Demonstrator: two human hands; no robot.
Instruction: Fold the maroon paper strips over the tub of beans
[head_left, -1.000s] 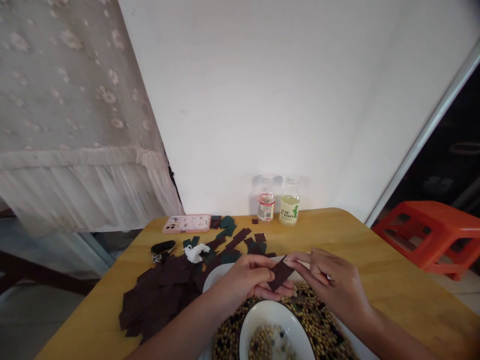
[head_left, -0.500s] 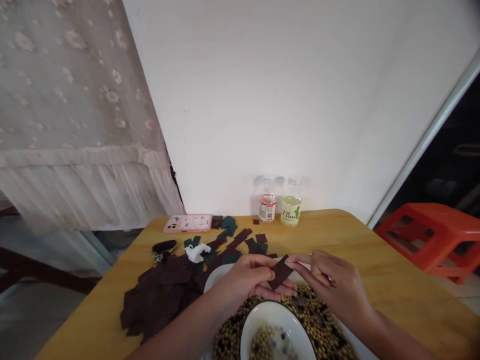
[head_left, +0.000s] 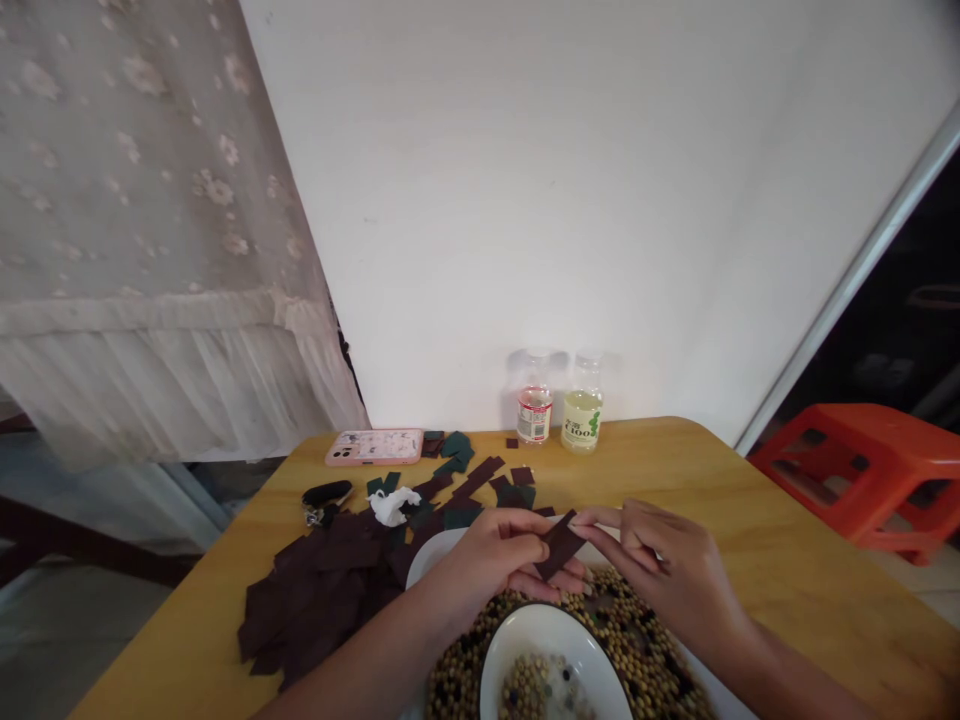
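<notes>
My left hand (head_left: 517,555) grips a flat dark brown rectangular piece (head_left: 559,548) between thumb and fingers. At the upper corner of that piece, the thumb and forefinger of my right hand (head_left: 660,560) are pinched together; whether something small is between them I cannot tell. Both hands are above a large white dish (head_left: 431,548) filled with small round tan and dark beads (head_left: 622,610). Within it sits a smaller white bowl (head_left: 514,630) holding some of the same beads. Left of the dish lies a pile of dark brown pieces (head_left: 315,590).
Green and brown pieces (head_left: 454,450) are scattered behind the dish. A crumpled white tissue (head_left: 394,506), a dark pouch-like item (head_left: 328,494) and a pink-cased phone (head_left: 375,447) lie at left. Two bottles (head_left: 535,410) stand by the wall. An orange stool (head_left: 877,480) is at right.
Almost nothing differs. Both hands keep their hold at the brown piece, and the view has shifted very slightly.
</notes>
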